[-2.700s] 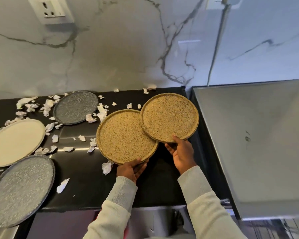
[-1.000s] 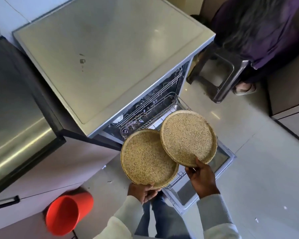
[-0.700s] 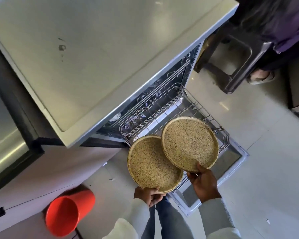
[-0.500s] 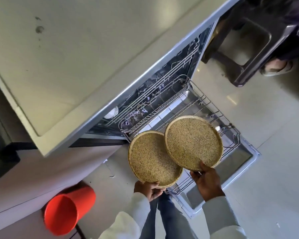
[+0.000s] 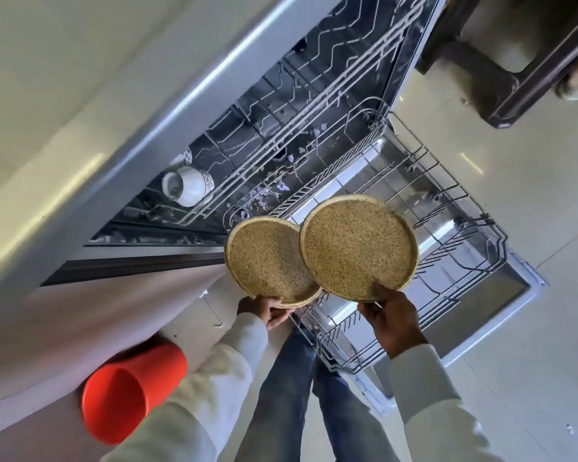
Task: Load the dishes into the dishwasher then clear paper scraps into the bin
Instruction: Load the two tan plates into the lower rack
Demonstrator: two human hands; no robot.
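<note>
I hold two round speckled tan plates above the open dishwasher. My left hand (image 5: 267,310) grips the near rim of the left plate (image 5: 264,260). My right hand (image 5: 392,320) grips the near rim of the right plate (image 5: 356,245), which overlaps the left one's edge. Below them the lower wire rack (image 5: 447,248) is pulled out over the lowered door (image 5: 518,288). The upper rack (image 5: 281,128) sits inside the machine with a white cup (image 5: 187,186) lying in it.
An orange-red bin (image 5: 127,391) stands on the floor at my lower left, beside the cabinet front. A dark stool (image 5: 501,58) stands at the top right, with another person's foot by it. My legs are close to the rack's near corner.
I turned from the counter to the dishwasher carrying both plates. Over the last second the view dropped closer to the pulled-out lower rack, and the plates now hang over its left end.
</note>
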